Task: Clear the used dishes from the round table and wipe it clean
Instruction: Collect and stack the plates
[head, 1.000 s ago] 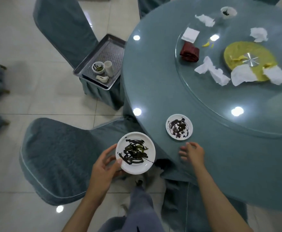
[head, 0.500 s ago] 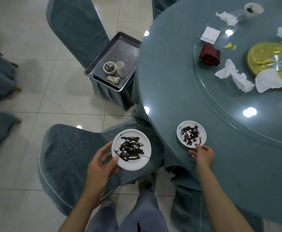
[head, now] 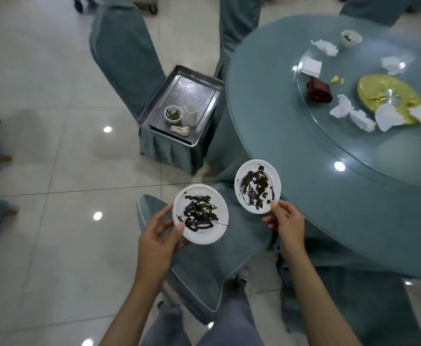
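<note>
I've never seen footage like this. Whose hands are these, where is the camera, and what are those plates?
No machine here: a person wears a wide-angle camera on the head, so you look down at their own bare hands. The left hand holds a white plate smeared with dark residue; the right hand pinches a second dirty plate by its rim. On the round table lie crumpled napkins, a folded red cloth and a small dirty cup. A metal tray on a chair holds a bowl, a tall cup and a spoon.

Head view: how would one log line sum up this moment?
left hand: holds smeared plate | right hand: pinches second plate beside round table edge | tray: on chair
</note>
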{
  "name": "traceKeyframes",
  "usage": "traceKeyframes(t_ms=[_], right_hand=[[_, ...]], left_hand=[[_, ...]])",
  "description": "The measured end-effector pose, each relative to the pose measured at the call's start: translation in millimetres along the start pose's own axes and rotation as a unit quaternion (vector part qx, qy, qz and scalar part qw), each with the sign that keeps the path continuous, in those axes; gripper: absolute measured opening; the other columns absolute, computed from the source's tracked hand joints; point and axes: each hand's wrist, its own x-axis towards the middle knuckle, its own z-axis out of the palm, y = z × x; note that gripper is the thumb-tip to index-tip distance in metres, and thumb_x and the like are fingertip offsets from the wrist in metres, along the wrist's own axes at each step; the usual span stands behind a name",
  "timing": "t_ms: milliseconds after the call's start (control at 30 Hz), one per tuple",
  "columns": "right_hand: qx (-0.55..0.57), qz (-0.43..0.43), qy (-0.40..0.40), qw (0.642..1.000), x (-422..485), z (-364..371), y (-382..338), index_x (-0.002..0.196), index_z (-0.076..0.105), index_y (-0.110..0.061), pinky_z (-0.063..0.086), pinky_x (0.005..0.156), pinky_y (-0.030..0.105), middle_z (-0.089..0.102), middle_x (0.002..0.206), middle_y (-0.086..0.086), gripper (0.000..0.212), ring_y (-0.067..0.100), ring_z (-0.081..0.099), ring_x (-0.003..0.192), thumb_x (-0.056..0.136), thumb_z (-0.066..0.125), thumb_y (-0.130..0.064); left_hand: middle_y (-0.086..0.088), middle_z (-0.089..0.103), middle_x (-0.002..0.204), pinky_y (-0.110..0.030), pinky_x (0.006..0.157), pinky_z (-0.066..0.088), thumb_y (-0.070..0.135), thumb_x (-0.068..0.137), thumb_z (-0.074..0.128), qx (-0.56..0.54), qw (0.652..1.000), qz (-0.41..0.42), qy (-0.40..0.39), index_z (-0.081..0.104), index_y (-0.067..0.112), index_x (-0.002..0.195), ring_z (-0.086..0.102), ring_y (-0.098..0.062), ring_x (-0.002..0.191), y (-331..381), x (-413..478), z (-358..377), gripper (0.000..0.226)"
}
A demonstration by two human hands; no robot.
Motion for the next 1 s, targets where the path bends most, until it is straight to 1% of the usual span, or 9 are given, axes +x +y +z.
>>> traceKeyframes(t_ms=[133,300,500,567,667,733,800,900,1000], right_hand=[[-0.020,-0.033,-0.079,0.996,-49,69,-23,0.104,0.069,-0.006,0.051,0.052,0.022,0.075,0.074,0.007,0.012,0.014,0.068,0.058,0.099,0.067,-0.016],[-0.065,-0.070,-0.171,0.981,-88,134,-43,0.105,0.069,-0.004,0.048,0.051,0.021,0.076,0.079,0.013,0.013,0.018,0.067,0.061,0.099,0.067,-0.015],[-0.083,-0.091,-0.211,0.970,-101,203,-44,0.100,0.071,-0.006,0.045,0.048,0.023,0.074,0.074,0.012,0.007,0.019,0.064,0.056,0.098,0.068,-0.013],[-0.090,-0.094,-0.230,0.965,-103,225,-47,0.099,0.072,-0.007,0.046,0.049,0.022,0.074,0.074,0.013,0.006,0.018,0.063,0.057,0.097,0.069,-0.012],[-0.092,-0.096,-0.253,0.958,-98,255,-53,0.098,0.073,-0.006,0.047,0.049,0.019,0.071,0.067,0.017,0.005,0.020,0.062,0.052,0.095,0.071,-0.011],[-0.097,-0.095,-0.255,0.957,-85,274,-56,0.098,0.073,-0.007,0.047,0.050,0.019,0.071,0.065,0.017,0.009,0.020,0.064,0.051,0.093,0.075,-0.014],[-0.110,-0.104,-0.242,0.958,-65,291,-58,0.098,0.074,-0.010,0.048,0.051,0.018,0.073,0.067,0.012,0.010,0.018,0.066,0.053,0.092,0.077,-0.017],[-0.118,-0.099,-0.206,0.966,-29,318,-61,0.096,0.077,-0.015,0.049,0.052,0.019,0.076,0.072,0.004,0.004,0.017,0.069,0.057,0.094,0.074,-0.016],[-0.122,-0.080,-0.167,0.975,11,344,-63,0.091,0.078,-0.023,0.055,0.055,0.022,0.077,0.077,-0.002,0.009,0.017,0.073,0.065,0.095,0.072,-0.017]], left_hand=[[-0.004,0.076,0.117,-0.039,0.076,0.065,0.006,0.092,0.073,-0.004,1.000,0.011,0.013,0.065,0.029,0.132,0.075,-0.019,0.103,18,-1,-54,0.047],[-0.006,0.076,0.114,-0.042,0.079,0.064,0.006,0.092,0.073,-0.033,0.999,0.022,0.020,0.065,0.027,0.132,0.076,-0.024,0.102,44,4,-102,0.046],[-0.009,0.075,0.117,-0.049,0.084,0.063,0.005,0.092,0.072,-0.036,0.998,0.030,0.032,0.064,0.026,0.133,0.075,-0.027,0.104,66,24,-155,0.047],[-0.009,0.075,0.118,-0.051,0.084,0.063,0.007,0.092,0.073,-0.033,0.998,0.028,0.040,0.064,0.027,0.134,0.075,-0.028,0.104,70,35,-168,0.048],[-0.007,0.075,0.118,-0.050,0.082,0.064,0.010,0.091,0.075,-0.016,0.999,0.029,0.043,0.064,0.030,0.133,0.076,-0.026,0.103,78,63,-180,0.048],[-0.008,0.076,0.117,-0.050,0.081,0.064,0.009,0.091,0.074,-0.014,0.999,0.025,0.039,0.065,0.029,0.132,0.076,-0.027,0.102,84,88,-183,0.047],[-0.008,0.076,0.116,-0.049,0.080,0.064,0.008,0.091,0.074,-0.006,0.999,0.020,0.029,0.065,0.028,0.131,0.076,-0.028,0.101,93,119,-183,0.046],[-0.010,0.076,0.116,-0.049,0.079,0.064,0.006,0.091,0.073,0.017,1.000,0.011,0.005,0.064,0.026,0.133,0.076,-0.029,0.101,109,175,-184,0.047],[-0.012,0.075,0.116,-0.050,0.081,0.064,0.003,0.092,0.072,0.054,0.998,-0.007,-0.035,0.064,0.024,0.133,0.076,-0.030,0.100,133,237,-179,0.047]])
